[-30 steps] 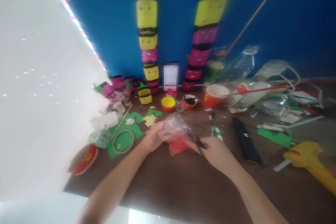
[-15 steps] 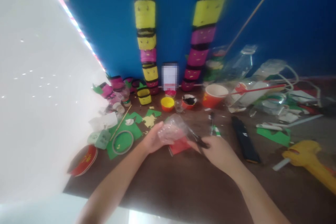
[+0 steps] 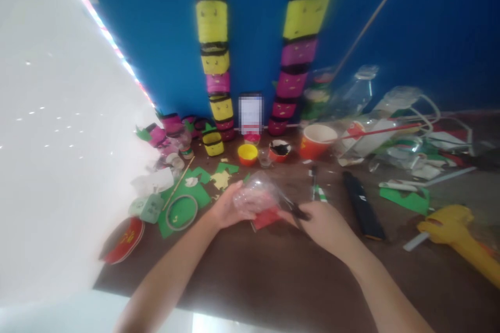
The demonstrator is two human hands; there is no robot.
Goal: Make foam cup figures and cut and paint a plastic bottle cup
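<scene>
My left hand (image 3: 228,207) is closed round a clear plastic piece (image 3: 258,191) that looks like part of a cut bottle. In my right hand (image 3: 322,226) is a pair of black-handled scissors (image 3: 300,212), its blades pointing up and left at the plastic's right edge. Blur hides whether the blades are apart or together. Beneath the plastic, a red piece (image 3: 267,217) lies on the brown table (image 3: 250,276). A yellow cup (image 3: 247,154) and a small bowl with black contents (image 3: 279,150) stand just beyond my hands.
Green sheets (image 3: 199,195) bear a tape roll (image 3: 182,212) on the left. A black case (image 3: 363,205) and a yellow glue gun (image 3: 449,223) lie to the right. Behind stand an orange paper cup (image 3: 317,141), clear bottles (image 3: 361,88) and two tall pink-and-yellow stacks (image 3: 213,21).
The background has shifted slightly left as my view moves. The plastic has turned a little in my left hand, and the scissors stay against its right side.
</scene>
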